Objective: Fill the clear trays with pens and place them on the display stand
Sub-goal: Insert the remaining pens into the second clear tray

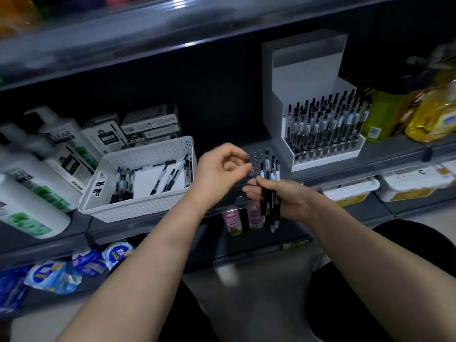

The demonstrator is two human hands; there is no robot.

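Hands meet in front of the grey shelf (394,149). The right hand (286,197) has its fingers curled round a bunch of black pens (270,208), and the pen tips point down. At 10 o'clock from it is the left hand (222,169). Its fingers are curled, with the thumb and first finger close together. It is blurry there, so one cannot tell if it pinches anything.

The clear tray (256,157) is just behind the two hands, at 12 o'clock. It has rows of round holes. A few standing pens (272,166) fill its right side, and the other holes are bare.

At 2 o'clock from the tray is the white display stand (306,77). Its low step holds many upright pens (325,122) packed close together.

At 9 o'clock from the hands sits a white basket (148,149) with loose pens (170,176) lying in it. Pen boxes (150,122) are stacked behind the basket. White bottles (61,144) with green labels lie at the far left. A yellow bottle (434,112) is at 3 o'clock from the stand.
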